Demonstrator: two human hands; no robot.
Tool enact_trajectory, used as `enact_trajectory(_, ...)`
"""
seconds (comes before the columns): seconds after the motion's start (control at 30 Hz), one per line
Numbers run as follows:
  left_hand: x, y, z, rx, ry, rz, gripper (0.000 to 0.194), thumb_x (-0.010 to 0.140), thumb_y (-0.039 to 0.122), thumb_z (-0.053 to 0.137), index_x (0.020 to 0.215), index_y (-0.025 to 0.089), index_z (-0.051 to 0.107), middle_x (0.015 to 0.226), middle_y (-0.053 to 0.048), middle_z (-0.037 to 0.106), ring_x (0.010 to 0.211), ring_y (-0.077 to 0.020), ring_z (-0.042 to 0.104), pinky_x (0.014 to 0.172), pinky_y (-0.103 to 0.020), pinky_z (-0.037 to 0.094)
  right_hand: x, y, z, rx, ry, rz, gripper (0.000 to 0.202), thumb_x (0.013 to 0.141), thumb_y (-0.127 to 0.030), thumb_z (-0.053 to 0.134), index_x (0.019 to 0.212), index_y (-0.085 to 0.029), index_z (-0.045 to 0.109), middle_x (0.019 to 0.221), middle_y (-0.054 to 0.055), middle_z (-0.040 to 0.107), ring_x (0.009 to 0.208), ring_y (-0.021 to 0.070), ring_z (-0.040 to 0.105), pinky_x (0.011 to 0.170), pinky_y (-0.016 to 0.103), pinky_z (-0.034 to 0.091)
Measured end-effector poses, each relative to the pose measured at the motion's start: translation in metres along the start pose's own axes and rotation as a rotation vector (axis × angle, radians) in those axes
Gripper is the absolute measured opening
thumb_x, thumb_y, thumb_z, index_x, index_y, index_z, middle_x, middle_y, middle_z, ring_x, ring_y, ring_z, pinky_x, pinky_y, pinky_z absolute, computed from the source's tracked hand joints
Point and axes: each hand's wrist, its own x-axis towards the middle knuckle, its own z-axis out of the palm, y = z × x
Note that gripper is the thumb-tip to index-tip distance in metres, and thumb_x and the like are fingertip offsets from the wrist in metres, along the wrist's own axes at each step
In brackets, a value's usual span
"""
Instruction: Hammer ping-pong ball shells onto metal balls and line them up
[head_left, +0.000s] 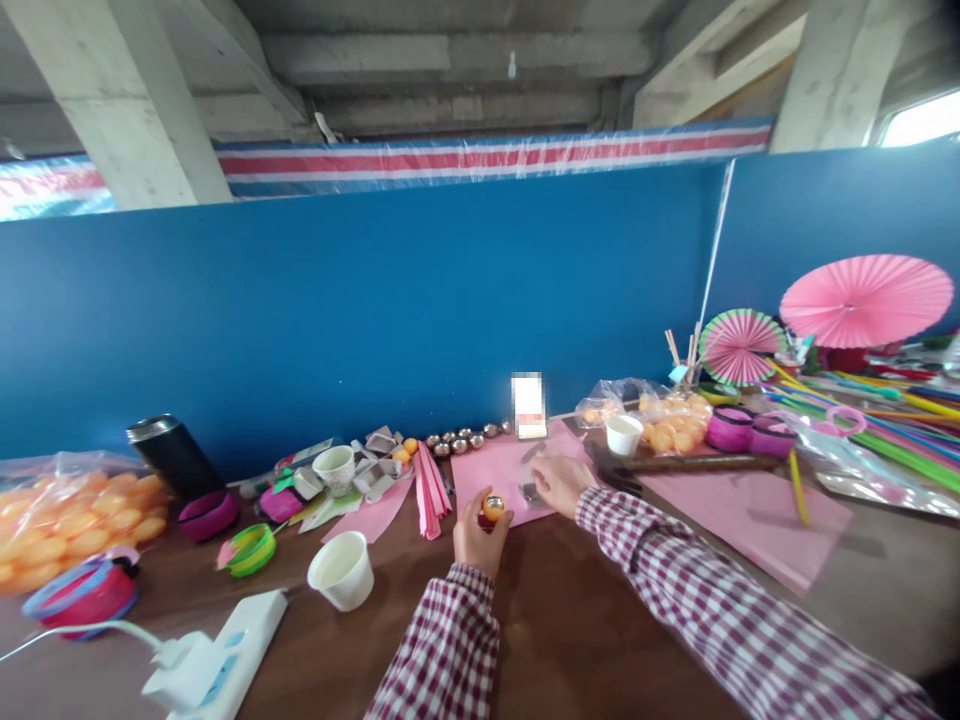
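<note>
My left hand (478,535) is closed round a small orange ball (493,508), whose top has a shiny, metallic-looking patch. It is held low over the near edge of a pink paper sheet (480,470). My right hand (559,484) is a little further right, its fingers bent together above the same sheet. Just left of those fingertips is a small greyish, glossy piece (531,491). What the right fingers pinch, if anything, is too small to make out. Behind the sheet, several silver balls (461,438) lie in a row.
Pleated pink paper strips (432,495) lie left of the sheet. A white cup (341,570) and a power strip (247,625) stand nearer on the left. At the back are a black bottle (171,455) and bagged orange balls (675,420). A blue partition (420,300) closes off the far side.
</note>
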Motion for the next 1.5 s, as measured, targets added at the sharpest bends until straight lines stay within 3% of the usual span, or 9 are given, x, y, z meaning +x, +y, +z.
enact_trajectory(0.2,0.001,-0.007,0.003,-0.099,-0.011,-0.024,0.046,0.056,0.029,0.066,0.1,0.016,0.059,0.088,-0.007,0.06,0.062,-0.0108,0.056,0.055,-0.022,0.048,0.0,0.001,0.003,0.036,-0.006,-0.03,0.017,0.078,-0.019,0.041,0.08,-0.02,0.058,0.091,0.003,0.059,0.089,0.0148,0.051,0.069,0.023,0.034)
enact_trajectory(0.4,0.001,0.0,-0.001,-0.186,-0.08,-0.068,0.049,0.058,0.028,0.065,0.103,0.014,0.056,0.09,-0.008,0.06,0.066,-0.0112,0.058,0.061,-0.023,0.049,0.001,0.007,0.009,0.093,0.031,-0.073,0.019,0.081,-0.022,0.04,0.08,-0.021,0.058,0.09,0.003,0.058,0.093,0.0151,0.049,0.073,0.024,0.034)
enact_trajectory(0.53,0.001,0.007,-0.005,-0.266,-0.161,-0.141,0.052,0.059,0.031,0.066,0.105,0.011,0.054,0.082,-0.006,0.06,0.064,-0.0104,0.058,0.06,-0.022,0.049,0.003,0.013,0.013,0.154,0.071,-0.014,0.02,0.081,-0.024,0.039,0.08,-0.02,0.058,0.084,0.003,0.059,0.082,0.0131,0.051,0.07,0.023,0.035)
enact_trajectory(0.7,-0.001,0.007,-0.003,-0.313,-0.173,-0.186,0.054,0.059,0.033,0.066,0.106,0.01,0.053,0.08,-0.007,0.059,0.062,-0.0103,0.058,0.059,-0.023,0.05,0.001,0.016,0.015,0.199,0.123,0.022,0.02,0.08,-0.022,0.036,0.089,-0.02,0.054,0.084,0.002,0.06,0.077,0.0126,0.053,0.067,0.023,0.037)
enact_trajectory(0.8,-0.002,0.006,0.0,-0.399,-0.163,-0.218,0.061,0.059,0.036,0.066,0.112,0.013,0.047,0.084,-0.006,0.058,0.056,-0.0096,0.058,0.052,-0.024,0.051,-0.003,0.013,0.015,0.362,0.19,0.043,0.019,0.078,-0.023,0.038,0.091,-0.02,0.053,0.086,0.002,0.061,0.076,0.0122,0.054,0.067,0.023,0.039)
enact_trajectory(0.9,-0.002,0.006,0.001,-0.44,-0.205,-0.201,0.058,0.061,0.036,0.064,0.112,0.014,0.046,0.084,-0.005,0.058,0.053,-0.0083,0.058,0.051,-0.023,0.051,-0.009,0.004,0.016,0.703,0.234,0.087,0.018,0.077,-0.028,0.041,0.087,-0.019,0.052,0.081,0.002,0.061,0.068,0.0115,0.055,0.061,0.022,0.042)
enact_trajectory(1.1,-0.002,0.001,0.002,-0.403,-0.186,-0.168,0.051,0.06,0.032,0.066,0.105,0.013,0.052,0.081,-0.004,0.06,0.055,-0.007,0.056,0.054,-0.019,0.049,-0.025,-0.016,0.022,1.303,0.096,0.11,0.022,0.075,-0.036,0.046,0.086,-0.017,0.049,0.06,-0.002,0.054,0.046,0.0071,0.046,0.041,0.018,0.035)
enact_trajectory(1.3,-0.002,-0.003,0.004,-0.33,-0.177,-0.137,0.047,0.061,0.032,0.065,0.102,0.012,0.054,0.082,-0.005,0.062,0.058,-0.0086,0.057,0.054,-0.019,0.048,-0.035,-0.021,0.03,1.509,-0.113,0.138,0.025,0.074,-0.04,0.049,0.081,-0.017,0.054,0.06,-0.003,0.053,0.044,0.0043,0.043,0.039,0.016,0.032)
enact_trajectory(1.5,0.0,0.003,-0.001,-0.292,-0.239,-0.159,0.045,0.062,0.029,0.063,0.103,0.012,0.053,0.083,-0.006,0.063,0.064,-0.0118,0.059,0.058,-0.022,0.05,-0.039,-0.027,0.038,1.615,-0.202,0.157,0.03,0.075,-0.044,0.049,0.078,-0.015,0.056,0.06,-0.002,0.055,0.045,0.0038,0.044,0.041,0.016,0.034)
